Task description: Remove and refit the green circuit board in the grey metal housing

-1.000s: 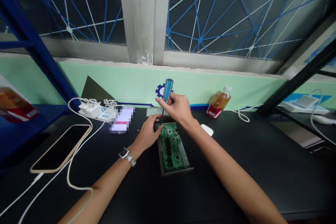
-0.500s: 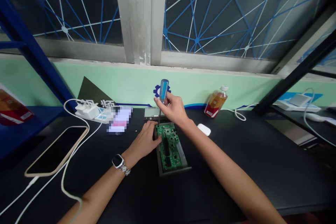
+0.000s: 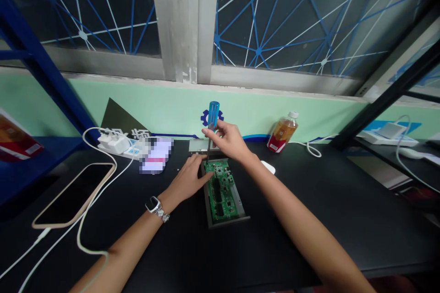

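A green circuit board (image 3: 226, 197) lies in a shallow grey metal case (image 3: 229, 224) on the black desk. My left hand (image 3: 189, 175) grips the case's left edge near its far corner, thumb resting over the board and fingers at the outer side. With thumb and fingers closed on it, my right hand (image 3: 228, 137) holds a blue-handled screwdriver (image 3: 213, 114) almost upright. Its shaft runs down to the board's far left corner, beside my left fingertips; the tip itself is too small to make out. Behind the board lies a flat metal panel (image 3: 197, 145), partly covered by my right hand.
A phone (image 3: 74, 197) with white cables lies at left, near a power strip with chargers (image 3: 115, 142) and a blurred-out lit screen (image 3: 156, 155). Right of my right hand are a white earbud case (image 3: 268, 166) and a drink bottle (image 3: 283, 132). Rack posts (image 3: 385, 100) flank the desk.
The screwdriver handle has turned a little and shows a different face. My left thumb has shifted slightly over the board. The board and case have stayed in place.
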{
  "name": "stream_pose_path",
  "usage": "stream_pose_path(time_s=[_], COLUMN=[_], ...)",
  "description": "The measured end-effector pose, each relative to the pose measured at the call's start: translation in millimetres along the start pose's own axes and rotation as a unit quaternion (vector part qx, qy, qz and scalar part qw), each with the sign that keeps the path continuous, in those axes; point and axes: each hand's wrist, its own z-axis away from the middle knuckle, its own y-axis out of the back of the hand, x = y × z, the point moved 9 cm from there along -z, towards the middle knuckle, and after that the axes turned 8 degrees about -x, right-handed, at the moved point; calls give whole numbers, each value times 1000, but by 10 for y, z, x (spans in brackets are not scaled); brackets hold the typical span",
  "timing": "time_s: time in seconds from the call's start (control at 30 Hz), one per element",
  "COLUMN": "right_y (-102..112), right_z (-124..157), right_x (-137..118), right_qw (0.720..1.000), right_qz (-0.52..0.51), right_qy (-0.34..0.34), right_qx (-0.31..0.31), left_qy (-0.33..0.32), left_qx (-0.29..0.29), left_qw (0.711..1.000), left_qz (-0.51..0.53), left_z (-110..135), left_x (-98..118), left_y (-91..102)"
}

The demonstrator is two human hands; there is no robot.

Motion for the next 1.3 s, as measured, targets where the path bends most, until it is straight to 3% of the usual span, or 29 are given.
stream_pose_path(time_s=[0.13, 0.33, 0.73, 1.07, 1.3], right_y=[-27, -96, -192, -327, -442], right_z=[-24, -68, 22, 63, 98], right_x=[48, 100, 274, 232, 180], right_qw=[997, 982, 967, 959, 952], right_qz=[-72, -157, -189, -208, -229], right_qy=[1, -15, -94, -71, -63], right_qx=[-40, -102, -140, -178, -193], left_qy=[-25, -25, 23, -7, 6], left_qx=[38, -32, 46, 75, 84], left_qw=[994, 963, 967, 969, 973], left_qz=[95, 268, 248, 233, 213], left_z=[-187, -366, -339, -393, -473], left_x=[19, 19, -172, -177, -264], left_y=[165, 92, 123, 142, 69])
